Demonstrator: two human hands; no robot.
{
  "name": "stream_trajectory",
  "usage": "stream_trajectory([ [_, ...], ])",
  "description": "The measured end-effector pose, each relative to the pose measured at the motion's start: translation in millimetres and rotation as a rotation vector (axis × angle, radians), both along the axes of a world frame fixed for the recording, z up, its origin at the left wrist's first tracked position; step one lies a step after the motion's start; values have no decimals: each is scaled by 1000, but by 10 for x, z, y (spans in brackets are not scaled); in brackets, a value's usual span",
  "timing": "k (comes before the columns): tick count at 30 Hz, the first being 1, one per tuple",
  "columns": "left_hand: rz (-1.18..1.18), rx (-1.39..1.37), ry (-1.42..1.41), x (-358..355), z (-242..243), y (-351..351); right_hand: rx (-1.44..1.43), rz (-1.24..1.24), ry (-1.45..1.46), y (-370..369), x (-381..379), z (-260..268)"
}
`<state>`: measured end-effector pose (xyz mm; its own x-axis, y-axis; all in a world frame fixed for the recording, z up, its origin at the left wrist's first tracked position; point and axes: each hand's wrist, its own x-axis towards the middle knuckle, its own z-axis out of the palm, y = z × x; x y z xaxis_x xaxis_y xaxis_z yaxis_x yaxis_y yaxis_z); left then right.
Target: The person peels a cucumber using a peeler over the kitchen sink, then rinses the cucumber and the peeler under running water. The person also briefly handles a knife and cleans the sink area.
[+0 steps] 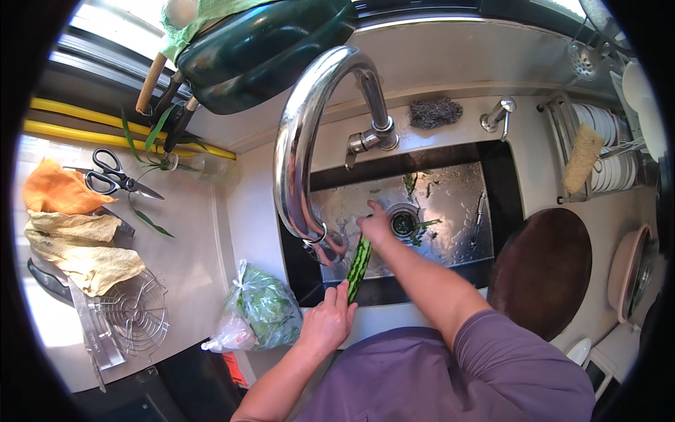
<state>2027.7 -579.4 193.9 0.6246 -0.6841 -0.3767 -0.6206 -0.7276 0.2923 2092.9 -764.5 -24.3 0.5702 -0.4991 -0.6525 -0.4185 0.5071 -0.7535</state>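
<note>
A long, slim green vegetable (359,264) with light stripes, perhaps a cucumber or a gourd, slants over the sink's left half. My left hand (328,320) grips its near end at the sink's front edge. Around its far end, left of the drain, is my right hand (375,228); the fingers hide that tip. Green peelings (410,184) lie on the wet floor of the steel sink (337,203), and more sit in and beside the drain basket (403,222). A slender utensil (478,219), probably a peeler, rests at the sink's right side.
A tall chrome faucet (295,137) arches over the sink's left side. Left of the sink sit a knotted plastic bag of greens (263,306), scissors (118,176), cloths (79,242) and a wire rack (134,316). To the right are a round dark board (543,274) and a dish rack (569,153).
</note>
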Motion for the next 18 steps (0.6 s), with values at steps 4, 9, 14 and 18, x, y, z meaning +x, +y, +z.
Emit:
stream_trajectory([
  [4, 265, -14, 105, 178, 31, 68, 331, 22, -30, -225, 217, 151],
  [9, 654, -1, 873, 699, -465, -271, 609, -314, -260, -439, 280, 377],
  [14, 963, -240, 1420, 1048, -964, -755, 42, 24, -45, -860, -174, 168],
  [18, 1132, -426, 1515, 983, -1147, -910, -1025, -135, 425, -1362, -1054, -215],
])
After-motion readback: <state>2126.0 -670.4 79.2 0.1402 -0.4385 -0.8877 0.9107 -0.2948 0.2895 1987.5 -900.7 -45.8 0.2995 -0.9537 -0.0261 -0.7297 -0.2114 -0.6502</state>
